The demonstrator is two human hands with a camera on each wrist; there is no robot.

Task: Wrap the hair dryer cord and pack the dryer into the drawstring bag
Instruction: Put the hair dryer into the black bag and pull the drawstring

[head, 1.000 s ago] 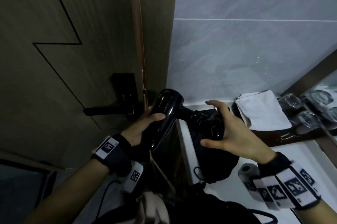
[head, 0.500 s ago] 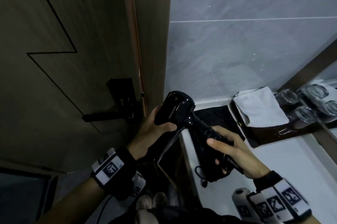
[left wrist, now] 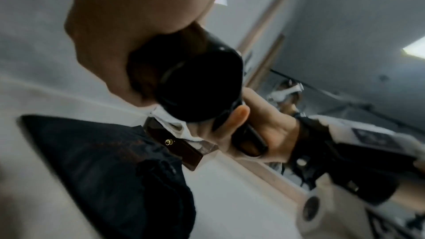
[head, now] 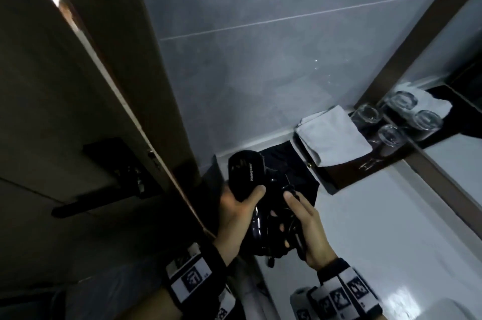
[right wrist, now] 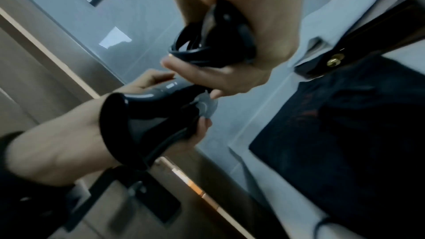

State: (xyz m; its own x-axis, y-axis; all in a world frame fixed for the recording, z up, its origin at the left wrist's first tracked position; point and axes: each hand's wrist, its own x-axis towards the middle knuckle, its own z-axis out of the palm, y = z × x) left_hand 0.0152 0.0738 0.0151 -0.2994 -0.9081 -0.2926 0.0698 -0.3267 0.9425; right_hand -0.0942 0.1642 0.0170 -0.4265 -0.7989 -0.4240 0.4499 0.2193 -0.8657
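A glossy black hair dryer is held in the air above the counter's left end. My left hand grips its round barrel, thumb on top. My right hand holds the dryer's handle together with loops of black cord wound around it. The black drawstring bag lies flat on the white counter just beyond the hands, partly hidden by the dryer.
A folded white towel lies on a dark tray with upturned glasses by the mirror. A toilet paper roll stands near my right wrist. The wooden door with its black handle is close on the left.
Both hands carried the dryer right and down toward the bag. My right hand has moved from the bare handle to gripping the handle with cord loops. The head camera has tilted.
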